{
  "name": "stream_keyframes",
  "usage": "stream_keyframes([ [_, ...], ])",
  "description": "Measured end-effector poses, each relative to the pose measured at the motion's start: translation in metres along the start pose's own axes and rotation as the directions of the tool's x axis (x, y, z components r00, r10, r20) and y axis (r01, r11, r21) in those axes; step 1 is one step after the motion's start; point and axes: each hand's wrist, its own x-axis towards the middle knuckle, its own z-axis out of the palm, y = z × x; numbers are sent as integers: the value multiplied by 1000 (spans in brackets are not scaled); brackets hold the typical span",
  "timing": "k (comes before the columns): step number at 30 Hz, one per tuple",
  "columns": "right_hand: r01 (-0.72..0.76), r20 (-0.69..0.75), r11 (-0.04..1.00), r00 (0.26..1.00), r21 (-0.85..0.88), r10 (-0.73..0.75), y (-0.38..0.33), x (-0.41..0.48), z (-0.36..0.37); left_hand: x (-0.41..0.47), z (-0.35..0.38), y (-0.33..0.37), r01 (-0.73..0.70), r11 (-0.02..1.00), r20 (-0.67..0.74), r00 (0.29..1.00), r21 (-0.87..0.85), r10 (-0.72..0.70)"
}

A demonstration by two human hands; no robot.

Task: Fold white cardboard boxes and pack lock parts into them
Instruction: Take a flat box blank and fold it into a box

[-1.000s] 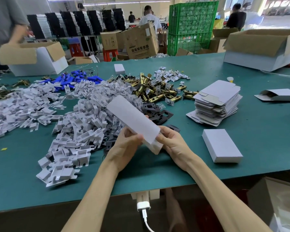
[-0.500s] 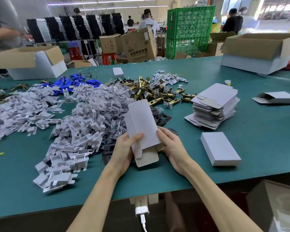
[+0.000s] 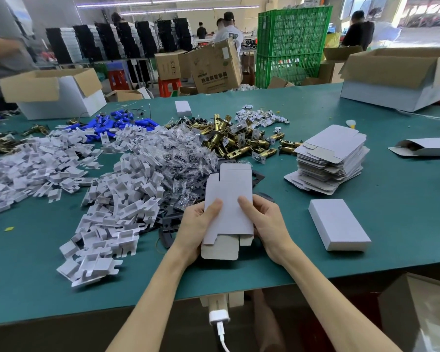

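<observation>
I hold a flat white cardboard box blank [image 3: 228, 199] upright over the near middle of the green table [image 3: 404, 199]. My left hand [image 3: 197, 227] grips its left edge and my right hand [image 3: 267, 224] its right edge, both thumbs pressed on the white face. Its brown bottom flaps [image 3: 220, 248] hang open below. A stack of flat blanks [image 3: 332, 158] lies to the right. A closed white box [image 3: 339, 227] rests beside my right hand. Brass latch parts [image 3: 235, 141] are heaped behind, with white folded inserts [image 3: 117, 199], black plates [image 3: 170, 224] and clear screw bags [image 3: 186, 158] to the left.
Blue parts [image 3: 117, 123] lie at the back left. Open cartons stand at the far left [image 3: 56, 95] and far right [image 3: 396, 74]. A half-open white box [image 3: 424, 147] lies at the right edge. Other people work behind, near a green crate stack [image 3: 292, 44].
The blank has swung from tilted toward the upper left to upright and squarely facing me. My thumbs have moved onto its front face, and the brown bottom flaps have come into view.
</observation>
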Motion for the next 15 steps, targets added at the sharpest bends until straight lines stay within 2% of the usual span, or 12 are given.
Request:
stream_keyframes([
  [5, -25, -22, 1000, 999, -4, 25, 1, 1, -3, 0, 3, -1, -24, 999, 2, 1000, 40, 24],
  [9, -36, 3, 999, 999, -28, 36, 0, 0, -2, 4, -1, -5, -31, 999, -48, 998, 34, 32],
  [15, 57, 19, 995, 998, -84, -55, -2, 0, -1, 2, 0, -4, -67, 998, -16, 998, 6, 67],
])
